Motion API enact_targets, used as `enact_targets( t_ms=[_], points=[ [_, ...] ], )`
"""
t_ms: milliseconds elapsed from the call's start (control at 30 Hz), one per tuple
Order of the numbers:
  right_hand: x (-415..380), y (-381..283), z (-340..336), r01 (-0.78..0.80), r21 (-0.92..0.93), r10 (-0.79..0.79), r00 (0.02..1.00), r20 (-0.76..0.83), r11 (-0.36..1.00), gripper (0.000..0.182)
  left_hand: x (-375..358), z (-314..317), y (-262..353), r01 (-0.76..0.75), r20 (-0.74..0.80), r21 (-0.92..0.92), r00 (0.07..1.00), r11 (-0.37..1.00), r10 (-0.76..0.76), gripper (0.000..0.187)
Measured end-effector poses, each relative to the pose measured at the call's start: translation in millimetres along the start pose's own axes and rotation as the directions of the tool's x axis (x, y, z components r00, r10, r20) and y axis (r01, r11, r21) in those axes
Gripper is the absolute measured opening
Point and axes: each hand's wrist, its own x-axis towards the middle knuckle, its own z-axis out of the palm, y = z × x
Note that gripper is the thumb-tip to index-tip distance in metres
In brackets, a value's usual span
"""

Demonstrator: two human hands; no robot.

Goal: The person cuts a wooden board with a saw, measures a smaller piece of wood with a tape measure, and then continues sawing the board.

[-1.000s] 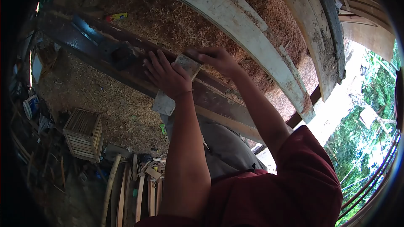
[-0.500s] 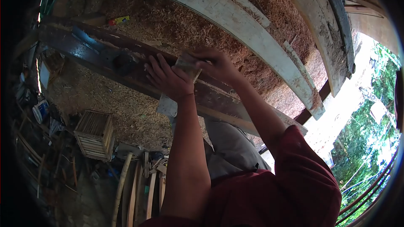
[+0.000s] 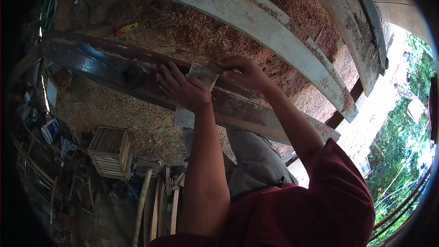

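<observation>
- Grey trousers [image 3: 258, 162] and a dark red shirt [image 3: 302, 210] show nearest the camera.
- The left hand [image 3: 185, 87] is palm down with fingers a little spread, its thumb side against the pale block [image 3: 184, 118].
- That block lies crosswise over a long dark beam [image 3: 247, 111], one end jutting past the near edge.
- The right hand [image 3: 244, 73] is at the block's far end, fingers curled; whether it pinches the small dark piece there, I cannot tell.
- Left of the hands, a dark object [image 3: 135, 72], too dim to name, sits on the beam.
- Lower left, a slatted crate [image 3: 109, 153] stands on ground strewn with shavings [image 3: 151, 130].
- Beyond the beam lie a yellow-and-red packet [image 3: 127, 29] and a long, curved, pale board [image 3: 251, 24].
</observation>
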Motion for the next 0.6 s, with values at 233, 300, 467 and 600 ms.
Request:
enact_targets(
  t_ms=[233,300,467,600],
  points=[
    [18.0,-7.0,10.0,0.054,-0.027,-0.054,0.999,-0.008,0.998,0.035,3.7,-0.2,0.9,0.012,0.004,0.01,1.0,1.0,-0.012,0.06],
    [1.6,1.7,-0.7,0.088,-0.085,-0.089,0.996,0.001,0.992,0.034,7.2,0.3,1.4,-0.004,-0.024,-0.009,1.0,1.0,0.004,0.06],
    [51.0,-30.9,26.5,-0.026,0.071,0.026,1.0,-0.004,0.997,0.035,4.7,0.6,1.2,0.001,-0.026,-0.016,1.0,1.0,-0.002,0.059],
    [17.7,-11.7,14.3,0.022,-0.031,-0.023,0.999,-0.032,0.999,0.036,5.0,-1.9,2.2,-0.008,-0.016,0.006,1.0,1.0,0.008,0.059]
  ],
)
